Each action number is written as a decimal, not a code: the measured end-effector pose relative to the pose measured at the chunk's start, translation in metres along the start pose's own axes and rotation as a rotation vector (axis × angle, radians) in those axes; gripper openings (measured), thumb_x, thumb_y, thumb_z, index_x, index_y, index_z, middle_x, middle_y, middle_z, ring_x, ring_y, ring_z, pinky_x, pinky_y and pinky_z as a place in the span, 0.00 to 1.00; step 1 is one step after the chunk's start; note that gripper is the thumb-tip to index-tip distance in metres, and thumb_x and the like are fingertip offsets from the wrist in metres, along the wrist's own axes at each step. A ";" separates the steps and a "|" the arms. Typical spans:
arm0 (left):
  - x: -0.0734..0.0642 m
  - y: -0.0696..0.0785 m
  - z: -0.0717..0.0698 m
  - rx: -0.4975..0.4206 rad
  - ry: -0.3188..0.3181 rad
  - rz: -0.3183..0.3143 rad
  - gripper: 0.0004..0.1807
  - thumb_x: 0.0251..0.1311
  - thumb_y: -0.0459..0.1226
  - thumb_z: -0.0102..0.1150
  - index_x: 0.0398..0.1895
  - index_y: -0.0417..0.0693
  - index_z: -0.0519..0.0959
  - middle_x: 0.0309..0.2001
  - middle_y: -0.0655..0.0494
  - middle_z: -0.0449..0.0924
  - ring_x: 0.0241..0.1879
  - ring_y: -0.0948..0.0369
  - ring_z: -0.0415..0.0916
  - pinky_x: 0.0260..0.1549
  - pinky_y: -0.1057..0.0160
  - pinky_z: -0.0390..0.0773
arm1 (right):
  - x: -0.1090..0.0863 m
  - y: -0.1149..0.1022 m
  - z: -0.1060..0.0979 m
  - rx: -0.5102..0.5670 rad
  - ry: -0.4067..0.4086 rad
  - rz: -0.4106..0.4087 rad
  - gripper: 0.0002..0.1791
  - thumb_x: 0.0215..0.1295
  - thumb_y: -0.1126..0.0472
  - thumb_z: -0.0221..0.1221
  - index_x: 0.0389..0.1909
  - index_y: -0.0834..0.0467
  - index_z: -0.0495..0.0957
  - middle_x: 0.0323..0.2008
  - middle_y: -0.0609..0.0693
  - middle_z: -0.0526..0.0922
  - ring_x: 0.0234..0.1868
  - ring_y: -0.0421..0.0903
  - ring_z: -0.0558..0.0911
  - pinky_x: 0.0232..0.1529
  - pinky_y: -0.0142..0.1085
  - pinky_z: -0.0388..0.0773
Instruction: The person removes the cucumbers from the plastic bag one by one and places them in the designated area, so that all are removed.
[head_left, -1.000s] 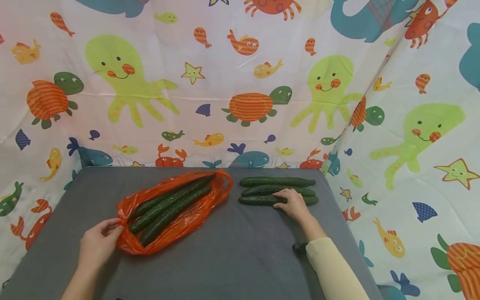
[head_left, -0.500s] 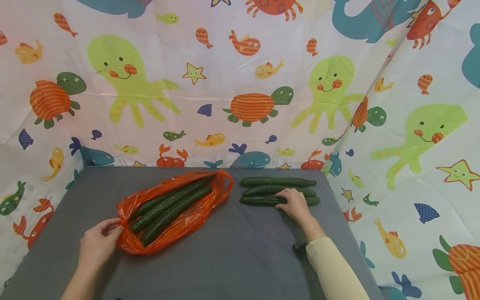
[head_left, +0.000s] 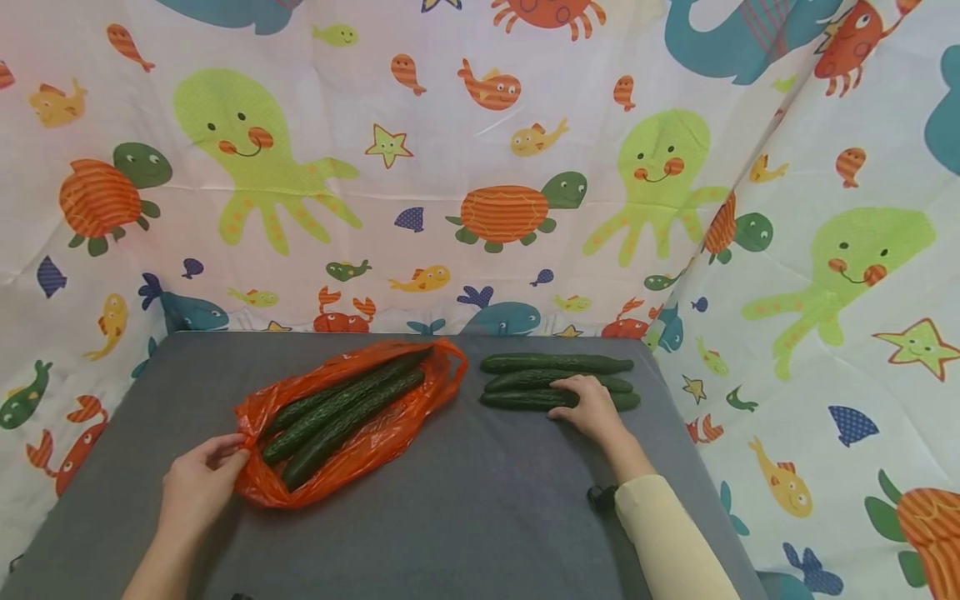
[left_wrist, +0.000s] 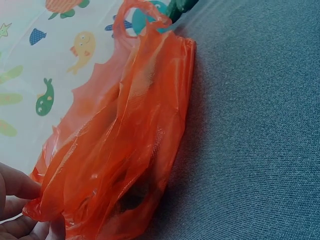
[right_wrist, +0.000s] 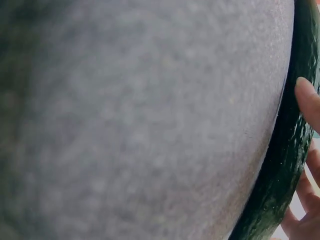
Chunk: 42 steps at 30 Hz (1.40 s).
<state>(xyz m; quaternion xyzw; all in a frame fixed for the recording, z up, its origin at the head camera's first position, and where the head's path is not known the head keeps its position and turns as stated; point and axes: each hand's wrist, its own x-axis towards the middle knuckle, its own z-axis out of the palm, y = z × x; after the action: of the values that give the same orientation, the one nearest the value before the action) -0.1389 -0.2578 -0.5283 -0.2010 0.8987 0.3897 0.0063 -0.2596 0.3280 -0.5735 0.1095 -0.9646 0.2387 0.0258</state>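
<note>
On the left of the table, in the head view, an orange plastic bag [head_left: 390,435] lies spread round three long dark-green cucumbers [head_left: 341,417]. My left hand [head_left: 193,490] pinches the bag's gathered near-left end between thumb and fingers, which the left wrist view also shows. Three more cucumbers lie side by side at the back right. My right hand [head_left: 592,408] holds the nearest cucumber [head_left: 517,401] of that row near its middle, thumb on the near side and fingers over the far side. In the right wrist view, this cucumber [right_wrist: 282,165] runs along the right edge.
The middle cucumber [head_left: 517,381] and far cucumber [head_left: 555,363] lie just behind the held one. A grey cloth covers the table [head_left: 435,533]. A curtain [head_left: 420,167] printed with sea animals hangs behind and along both sides. A small black object [head_left: 602,498] shows beside the right sleeve.
</note>
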 end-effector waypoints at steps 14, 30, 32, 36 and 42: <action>0.000 0.003 -0.002 0.002 0.009 0.002 0.21 0.70 0.45 0.57 0.57 0.41 0.81 0.50 0.39 0.85 0.50 0.44 0.81 0.30 0.66 0.75 | 0.007 -0.015 -0.009 0.165 0.049 0.005 0.33 0.54 0.50 0.75 0.61 0.53 0.80 0.54 0.51 0.84 0.60 0.54 0.77 0.61 0.56 0.72; -0.003 0.000 0.006 -0.012 0.003 0.032 0.20 0.69 0.45 0.59 0.56 0.41 0.82 0.49 0.40 0.86 0.49 0.44 0.82 0.29 0.67 0.75 | 0.004 -0.063 -0.016 0.440 0.020 -0.009 0.30 0.59 0.54 0.71 0.64 0.46 0.78 0.58 0.58 0.83 0.55 0.53 0.83 0.55 0.51 0.79; -0.003 0.001 0.005 -0.015 0.007 0.031 0.20 0.69 0.45 0.58 0.56 0.41 0.81 0.49 0.40 0.86 0.49 0.44 0.82 0.29 0.67 0.75 | 0.005 -0.070 -0.017 0.449 0.025 -0.042 0.30 0.59 0.54 0.71 0.64 0.47 0.77 0.58 0.58 0.83 0.56 0.53 0.83 0.55 0.52 0.79; -0.003 0.001 0.003 -0.011 0.004 0.030 0.20 0.69 0.45 0.57 0.56 0.41 0.81 0.50 0.39 0.86 0.50 0.43 0.81 0.28 0.68 0.75 | 0.010 -0.083 -0.017 0.473 0.045 -0.093 0.30 0.59 0.54 0.71 0.63 0.47 0.78 0.56 0.53 0.84 0.54 0.52 0.84 0.54 0.52 0.79; -0.003 0.000 0.002 -0.018 0.006 0.017 0.20 0.69 0.45 0.58 0.56 0.41 0.81 0.50 0.40 0.86 0.50 0.44 0.81 0.28 0.70 0.74 | 0.016 -0.099 -0.014 0.483 0.051 -0.125 0.29 0.59 0.54 0.71 0.63 0.48 0.78 0.54 0.51 0.85 0.52 0.50 0.85 0.51 0.48 0.81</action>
<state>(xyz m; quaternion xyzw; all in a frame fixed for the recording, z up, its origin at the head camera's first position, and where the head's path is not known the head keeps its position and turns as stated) -0.1370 -0.2554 -0.5290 -0.1947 0.8969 0.3971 -0.0014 -0.2528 0.2459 -0.5145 0.1661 -0.8698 0.4630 0.0378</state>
